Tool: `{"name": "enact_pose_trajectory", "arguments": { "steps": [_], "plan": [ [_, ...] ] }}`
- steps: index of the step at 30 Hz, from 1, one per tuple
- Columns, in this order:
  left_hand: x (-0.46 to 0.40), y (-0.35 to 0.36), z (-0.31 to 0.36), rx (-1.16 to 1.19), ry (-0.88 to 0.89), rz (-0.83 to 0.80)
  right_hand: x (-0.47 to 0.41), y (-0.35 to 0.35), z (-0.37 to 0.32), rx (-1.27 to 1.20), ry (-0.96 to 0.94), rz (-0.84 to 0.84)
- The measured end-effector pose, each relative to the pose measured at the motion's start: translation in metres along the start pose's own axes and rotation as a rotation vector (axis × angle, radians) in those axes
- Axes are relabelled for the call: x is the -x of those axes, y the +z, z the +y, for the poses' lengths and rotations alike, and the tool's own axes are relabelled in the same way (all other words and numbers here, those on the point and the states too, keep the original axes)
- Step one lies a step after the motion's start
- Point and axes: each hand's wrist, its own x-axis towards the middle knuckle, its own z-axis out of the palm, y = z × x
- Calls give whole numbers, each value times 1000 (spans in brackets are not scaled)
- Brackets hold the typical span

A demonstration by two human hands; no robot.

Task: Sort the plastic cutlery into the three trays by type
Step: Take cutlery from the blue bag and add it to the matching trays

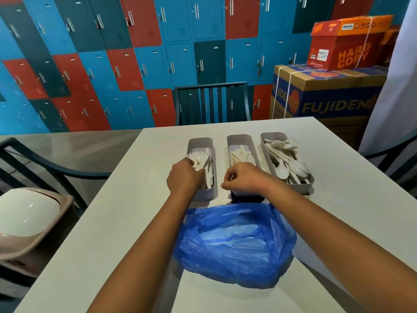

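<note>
Left hand (184, 177) hides forks (200, 160); right hand (242, 178) grip unclear.

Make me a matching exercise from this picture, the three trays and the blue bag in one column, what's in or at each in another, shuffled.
Things:
1. left tray
2. middle tray
3. right tray
4. blue bag

States:
A. holds spoons
B. lies crumpled nearest the person
C. left hand reaches in among forks
D. right hand hovers over its near end

Pairs: 1-C, 2-D, 3-A, 4-B
</note>
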Motion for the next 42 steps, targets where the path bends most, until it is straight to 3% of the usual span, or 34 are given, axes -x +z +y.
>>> {"name": "enact_pose_trajectory", "arguments": {
  "steps": [14, 16, 19, 21, 24, 28, 30, 35, 39, 42],
  "plan": [
    [7, -14, 13, -42, 29, 49, 9, -7, 1, 73, -5, -84],
    [13, -23, 19, -1, 67, -59, 11, -8, -1, 148, -12, -227],
    [32, -39, 25, -29, 186, -402, 15, -8, -1, 212, 8, -462],
    [47, -47, 25, -134, 221, -598, 18, -6, 1, 256, 28, -505],
    [64, -51, 20, -312, 221, -667, 17, 0, 3, 350, -18, -455],
    [79, -47, 12, -505, 259, -585, 20, -3, 1, 304, -96, -270],
    [82, -49, 10, -475, 287, -513, 25, -11, -1, 238, -134, -201],
    [84, -58, 12, -142, 306, -231, 41, -34, -6, -5, -141, -293],
    [81, -60, 10, 157, 386, -66, 36, -31, 4, -169, -18, -123],
    [82, -65, 12, 393, 491, 1, 32, -28, 11, -197, 76, -155]
  ]
}}
